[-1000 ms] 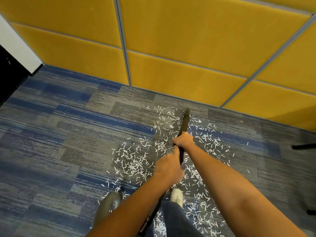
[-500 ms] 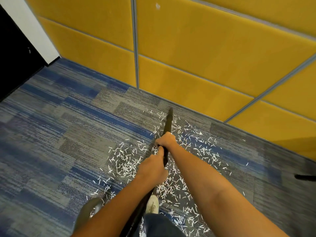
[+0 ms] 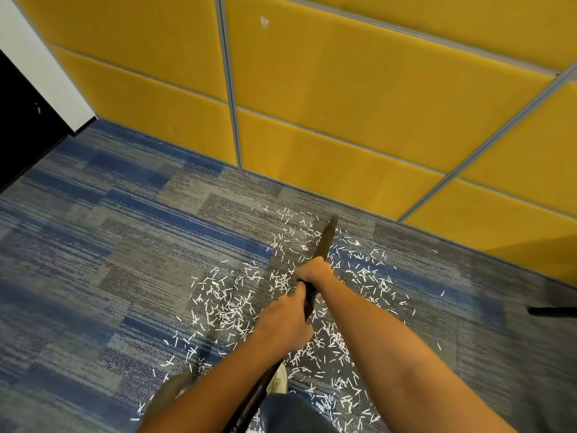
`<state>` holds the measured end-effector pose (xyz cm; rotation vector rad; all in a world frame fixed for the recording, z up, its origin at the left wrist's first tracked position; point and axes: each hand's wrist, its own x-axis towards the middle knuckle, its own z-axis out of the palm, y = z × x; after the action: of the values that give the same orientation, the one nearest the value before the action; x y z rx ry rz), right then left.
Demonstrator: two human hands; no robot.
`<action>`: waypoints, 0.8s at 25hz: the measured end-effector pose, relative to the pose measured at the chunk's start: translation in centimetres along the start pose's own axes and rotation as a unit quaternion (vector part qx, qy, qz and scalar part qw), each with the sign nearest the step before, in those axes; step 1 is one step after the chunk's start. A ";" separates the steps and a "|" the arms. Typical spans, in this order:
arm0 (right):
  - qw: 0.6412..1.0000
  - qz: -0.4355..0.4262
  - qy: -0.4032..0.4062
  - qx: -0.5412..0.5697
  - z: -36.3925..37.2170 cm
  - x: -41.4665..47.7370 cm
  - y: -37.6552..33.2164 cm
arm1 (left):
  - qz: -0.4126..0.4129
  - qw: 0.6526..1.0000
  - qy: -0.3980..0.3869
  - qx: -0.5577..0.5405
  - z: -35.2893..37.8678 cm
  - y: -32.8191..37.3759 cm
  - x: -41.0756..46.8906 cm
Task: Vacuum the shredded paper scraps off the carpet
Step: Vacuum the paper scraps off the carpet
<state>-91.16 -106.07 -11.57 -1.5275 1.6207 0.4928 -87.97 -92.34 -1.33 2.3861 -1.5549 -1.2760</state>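
Observation:
Several white shredded paper scraps (image 3: 231, 307) lie scattered over the blue and grey carpet (image 3: 109, 276) in front of me. A black vacuum wand (image 3: 324, 242) runs from my lap forward, its tip near the wall among the far scraps. My right hand (image 3: 312, 271) grips the wand further forward. My left hand (image 3: 282, 326) grips it closer to me. The wand's lower part is partly hidden by my arms.
A yellow panelled wall (image 3: 343, 104) stands just beyond the scraps. A dark doorway (image 3: 18, 126) is at the left. A black chair leg (image 3: 552, 310) lies on the right. My white shoe (image 3: 278, 381) stands among scraps; a grey blurred object (image 3: 168, 392) is lower left.
The wand tip swung left and then back to the right along the wall, and the view shifted. Both hands keep their grip on the wand.

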 end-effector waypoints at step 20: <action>0.989 -0.133 -0.063 -0.024 13.6 -6.4 -13.5 | -0.140 0.985 0.076 -0.062 -3.4 -15.3 -6.9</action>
<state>-74.81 -94.19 -10.95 -1.6832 1.2937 0.4742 -75.44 -80.65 -1.27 2.6188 -1.0969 -1.1562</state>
